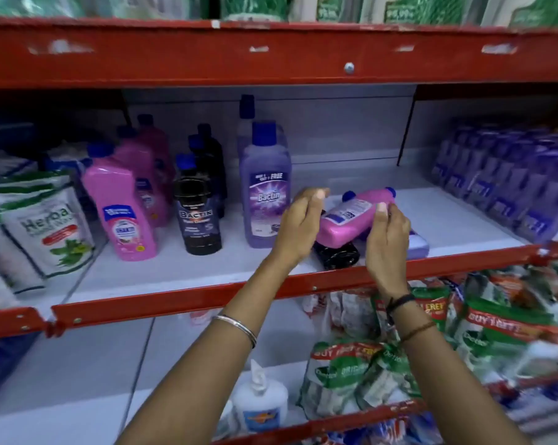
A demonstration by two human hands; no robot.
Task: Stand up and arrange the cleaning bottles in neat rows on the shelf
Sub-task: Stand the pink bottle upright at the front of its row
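On the white middle shelf [174,271], three rows of bottles stand upright: pink ones [120,207], black Bactin ones [198,216] and purple Bactin ones [264,194]. To their right a pink bottle [346,220] lies on its side, tilted across a lying black bottle [335,256]. A purple bottle [419,244] lies beside them. My right hand [387,245] grips the lying pink bottle, thumb on its upper side. My left hand [303,226] hovers at that bottle's bottom end with fingers curled apart, holding nothing.
Herbal wash pouches [43,226] crowd the shelf's left end, and purple packs [502,178] fill its right end. A red rail [174,300] edges the shelf front. Below sit green and orange refill pouches [464,332] and a white wipes tub [260,406]. A red shelf [271,56] hangs overhead.
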